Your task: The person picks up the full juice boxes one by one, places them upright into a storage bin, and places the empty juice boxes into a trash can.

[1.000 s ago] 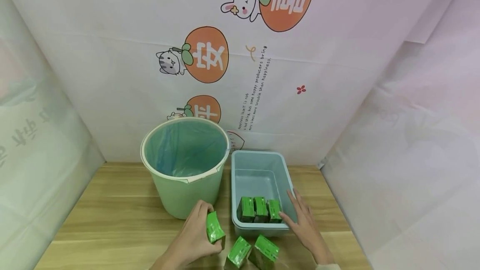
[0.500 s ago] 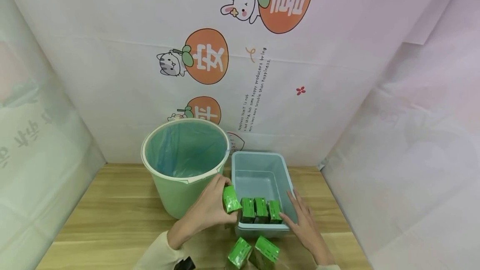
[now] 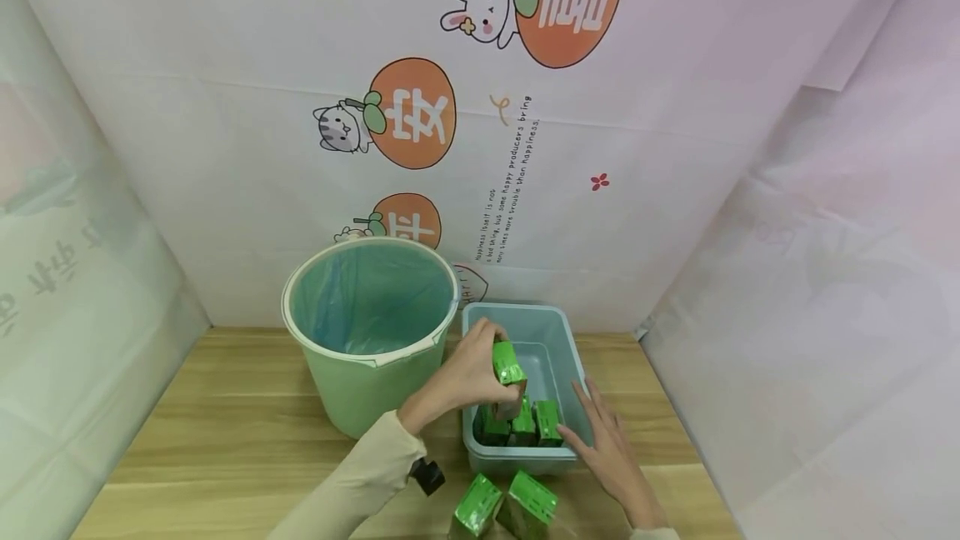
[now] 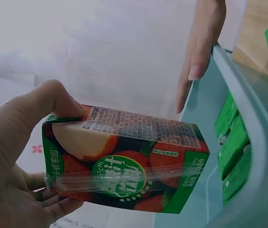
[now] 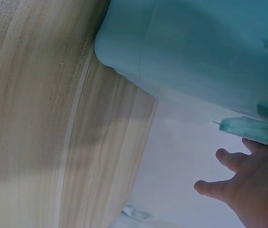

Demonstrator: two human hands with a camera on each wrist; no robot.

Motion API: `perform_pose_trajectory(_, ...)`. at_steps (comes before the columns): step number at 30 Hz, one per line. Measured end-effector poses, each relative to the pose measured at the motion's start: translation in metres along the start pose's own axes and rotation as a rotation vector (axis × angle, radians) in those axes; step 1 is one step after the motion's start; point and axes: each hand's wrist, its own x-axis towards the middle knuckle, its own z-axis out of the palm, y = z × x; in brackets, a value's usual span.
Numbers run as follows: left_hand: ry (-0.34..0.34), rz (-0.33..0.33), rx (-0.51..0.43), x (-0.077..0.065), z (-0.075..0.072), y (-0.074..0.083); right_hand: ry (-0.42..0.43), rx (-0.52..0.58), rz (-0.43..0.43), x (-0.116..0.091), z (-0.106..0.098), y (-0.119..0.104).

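Pinched between the thumb and fingers of my left hand point(image 3: 471, 367) is a juice box point(image 4: 124, 161) with a green top and fruit pictures. It hangs tilted over the near part of the blue plastic bin point(image 3: 564, 332). Inside that bin, three more green-topped juice boxes point(image 3: 548, 422) stand in a row along the near wall, partly covered by the held one. My right hand point(image 3: 617, 461) rests on the bin's right rim, its fingers spread and fairly straight. Two further juice boxes point(image 3: 530, 500) stand on the table in front of the bin.
A pale green bucket point(image 3: 371, 394) lined with a blue plastic bag stands left of the bin. Wood-grain table point(image 3: 225, 440) surrounds both. White printed sheets point(image 3: 262, 132) rise behind and on both sides.
My left hand has carried the juice box up and rightward from the table, past the bin's left rim, to above its inside. The right hand stays on the rim.
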Motion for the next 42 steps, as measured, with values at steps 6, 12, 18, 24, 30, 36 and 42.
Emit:
perform_pose_trajectory(6,-0.057,-0.012,0.017,0.033,0.010,-0.007,-0.007,-0.007,0.015,0.000,0.001,0.002)
perform_pose_trajectory(12,-0.098,-0.031,0.019,0.060,0.020,-0.017,-0.009,-0.004,0.017,0.003,0.002,0.000)
perform_pose_trajectory(18,-0.109,-0.011,0.018,0.077,0.041,-0.031,-0.007,-0.001,0.011,0.005,0.002,-0.001)
perform_pose_trajectory(24,-0.114,-0.007,0.049,0.091,0.057,-0.035,-0.006,-0.015,0.028,0.005,0.005,-0.002)
perform_pose_trajectory(30,-0.145,-0.016,0.090,0.101,0.066,-0.035,0.010,-0.010,0.013,0.003,0.007,-0.001)
perform_pose_trajectory(36,-0.155,-0.073,0.100,0.103,0.083,-0.040,0.013,-0.016,0.000,0.002,0.006,0.001)
perform_pose_trajectory(42,-0.187,-0.111,0.104,0.105,0.105,-0.047,0.027,-0.018,0.003,0.001,0.003,0.004)
